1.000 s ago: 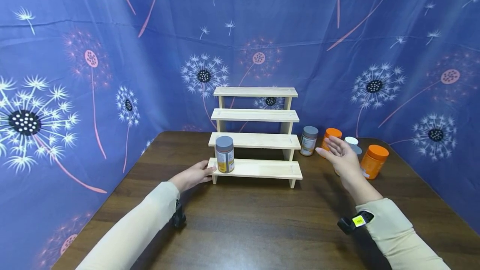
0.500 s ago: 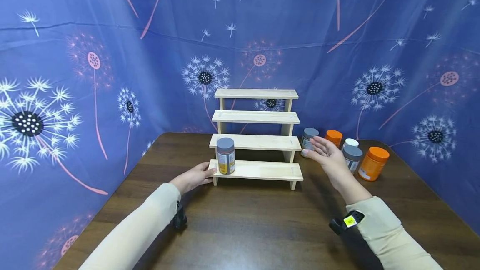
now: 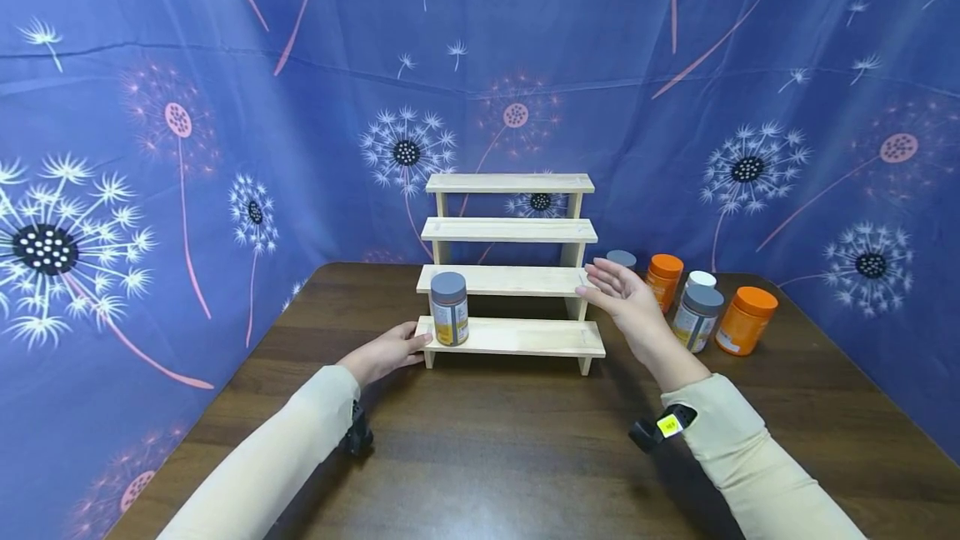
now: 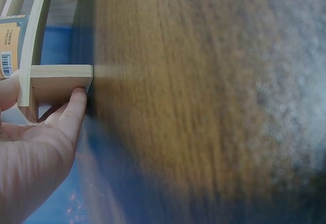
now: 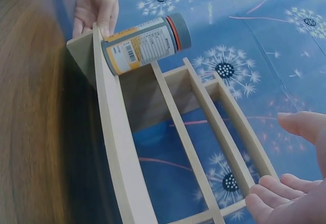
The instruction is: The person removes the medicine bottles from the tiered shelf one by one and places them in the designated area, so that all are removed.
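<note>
A pale wooden stepped shelf (image 3: 510, 230) stands on the table. At the left end of its lowest step, my left hand (image 3: 382, 353) grips the board, thumb on top and fingers underneath against the leg (image 4: 61, 84). Just beside that thumb, a grey-lidded jar (image 3: 450, 311) with a yellow and white label sits upright on the same step. My right hand (image 3: 632, 307) holds nothing; its fingers are loosely extended and its thumb apart. In the head view it overlaps the right end of the second-lowest step and partly hides another grey-lidded jar (image 3: 621, 258) behind.
Right of the shelf stand an orange jar (image 3: 663, 283), a white-lidded container (image 3: 701, 278), a grey-lidded jar (image 3: 695, 325) and a nearer orange jar (image 3: 746, 323). A blue dandelion-print cloth (image 3: 645, 140) hangs behind the brown wooden table (image 3: 480, 440).
My right hand has moved left, from in front of the jars to the shelf's right end, uncovering several jars. The left hand keeps its grip on the lowest step.
</note>
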`<state>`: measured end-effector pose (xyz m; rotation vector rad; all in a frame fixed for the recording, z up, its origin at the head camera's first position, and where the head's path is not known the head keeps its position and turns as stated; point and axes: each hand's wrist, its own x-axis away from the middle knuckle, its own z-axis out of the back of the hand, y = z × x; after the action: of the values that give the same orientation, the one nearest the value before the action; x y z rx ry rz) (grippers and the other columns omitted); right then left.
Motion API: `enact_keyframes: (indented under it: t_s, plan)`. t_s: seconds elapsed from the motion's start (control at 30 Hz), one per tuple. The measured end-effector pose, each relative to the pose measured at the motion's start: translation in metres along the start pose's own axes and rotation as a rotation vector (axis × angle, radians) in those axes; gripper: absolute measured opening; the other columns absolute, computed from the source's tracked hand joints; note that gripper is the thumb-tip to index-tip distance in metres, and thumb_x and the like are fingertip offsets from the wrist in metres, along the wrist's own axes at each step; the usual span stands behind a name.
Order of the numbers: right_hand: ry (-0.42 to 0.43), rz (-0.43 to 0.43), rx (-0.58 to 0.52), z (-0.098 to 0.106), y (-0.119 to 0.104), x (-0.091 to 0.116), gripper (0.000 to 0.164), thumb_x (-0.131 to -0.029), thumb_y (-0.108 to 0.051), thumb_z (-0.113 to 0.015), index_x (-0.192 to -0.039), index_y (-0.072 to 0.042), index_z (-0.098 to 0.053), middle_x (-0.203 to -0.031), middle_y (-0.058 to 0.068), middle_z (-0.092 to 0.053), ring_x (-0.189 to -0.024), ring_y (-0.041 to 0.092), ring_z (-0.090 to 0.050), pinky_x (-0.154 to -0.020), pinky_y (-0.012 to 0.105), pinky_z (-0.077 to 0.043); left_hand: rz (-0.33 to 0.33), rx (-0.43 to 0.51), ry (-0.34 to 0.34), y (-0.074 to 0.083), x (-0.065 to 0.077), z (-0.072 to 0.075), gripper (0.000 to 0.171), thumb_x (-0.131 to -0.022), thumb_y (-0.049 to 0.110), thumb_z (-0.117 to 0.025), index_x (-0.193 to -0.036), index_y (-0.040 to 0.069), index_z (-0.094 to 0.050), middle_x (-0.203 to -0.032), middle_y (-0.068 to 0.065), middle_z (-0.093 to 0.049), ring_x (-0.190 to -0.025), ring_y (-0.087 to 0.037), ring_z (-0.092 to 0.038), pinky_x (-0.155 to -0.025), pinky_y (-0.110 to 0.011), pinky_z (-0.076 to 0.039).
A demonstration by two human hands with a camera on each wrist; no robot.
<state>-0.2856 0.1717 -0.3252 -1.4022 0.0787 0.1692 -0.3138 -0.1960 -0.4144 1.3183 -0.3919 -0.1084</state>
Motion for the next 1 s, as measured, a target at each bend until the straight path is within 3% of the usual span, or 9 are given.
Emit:
enact_keyframes:
  t_s: [0.3, 0.7, 1.0]
  plan:
    - [-0.045, 0.033, -0.020, -0.012, -0.005, -0.006, 0.070, -0.093, -0.018, -0.065, -0.150, -0.002, -0.028, -0.152, 0.014, -0.040, -0.139, 0.026, -0.041, -0.117, 0.038, -0.034, -0.021, -0.007, 0.001, -0.001, -0.001, 0.002, 0.052, -0.105, 0.012, -0.037, -0.147, -0.012, -0.016, -0.151, -0.032, -0.026, -0.140, -0.041, -0.032, -0.117, -0.050, -0.032]
    - [-0.097, 0.029, -0.056, -0.036, -0.003, -0.011, 0.069, -0.091, -0.015, -0.068, -0.148, -0.002, -0.031, -0.152, 0.017, -0.040, -0.139, 0.029, -0.040, -0.118, 0.043, -0.033, 0.006, -0.013, -0.005, -0.002, -0.001, 0.000, 0.055, -0.105, 0.013, -0.038, -0.149, -0.010, -0.014, -0.154, -0.030, -0.023, -0.141, -0.041, -0.029, -0.117, -0.048, -0.033]
    - [-0.135, 0.026, -0.050, -0.048, -0.002, -0.014, 0.067, -0.091, -0.014, -0.068, -0.148, -0.002, -0.033, -0.151, 0.019, -0.040, -0.138, 0.031, -0.041, -0.117, 0.044, -0.035, -0.015, -0.005, -0.005, -0.003, -0.001, 0.001, 0.055, -0.105, 0.013, -0.039, -0.148, -0.011, -0.014, -0.152, -0.032, -0.025, -0.141, -0.041, -0.031, -0.116, -0.049, -0.034]
